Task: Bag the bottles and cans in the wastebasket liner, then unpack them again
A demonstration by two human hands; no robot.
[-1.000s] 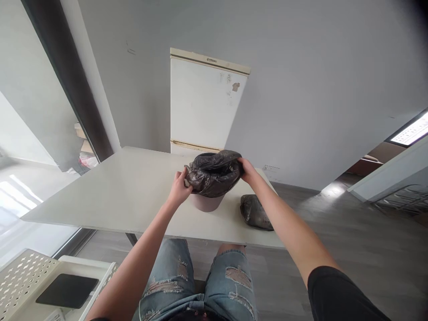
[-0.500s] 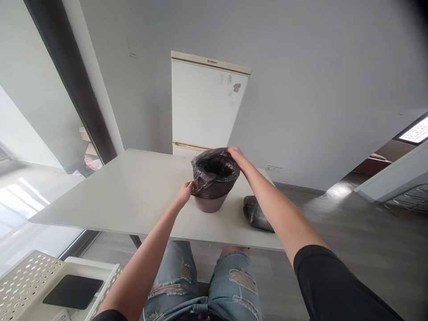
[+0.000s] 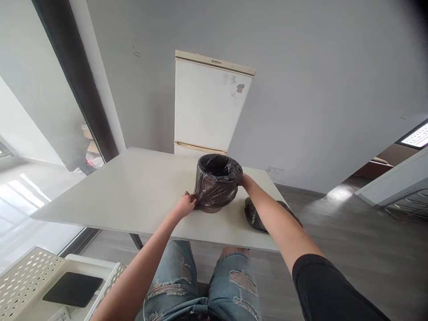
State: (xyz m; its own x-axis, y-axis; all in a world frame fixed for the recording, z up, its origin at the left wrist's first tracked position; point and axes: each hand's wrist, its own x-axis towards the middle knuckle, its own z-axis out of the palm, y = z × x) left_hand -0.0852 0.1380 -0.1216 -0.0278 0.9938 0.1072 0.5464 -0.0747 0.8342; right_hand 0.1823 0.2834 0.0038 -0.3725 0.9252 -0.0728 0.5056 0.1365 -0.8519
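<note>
A trash can (image 3: 213, 211) stands upright on the white table, mostly covered by a black garbage bag (image 3: 216, 189) folded down over its rim and outside. Only a brownish strip at the can's base shows. Closed on the bag's lower edge at the can's left side is my left hand (image 3: 187, 203). My right hand (image 3: 245, 180) is at the can's right side, against the bag; its fingers are mostly hidden behind the can. To the right, partly under my right forearm, lies another black plastic bag (image 3: 256, 217).
The white table (image 3: 117, 191) extends to the left. Behind it stands a white refrigerator (image 3: 207, 104) against the grey wall. At lower left is a cream perforated basket (image 3: 33, 272) with a dark flat item (image 3: 72, 290) inside.
The bag's skirt has come down lower over the can's outside. My right hand has moved from the back rim down to the right side; my left hand has dropped slightly.
</note>
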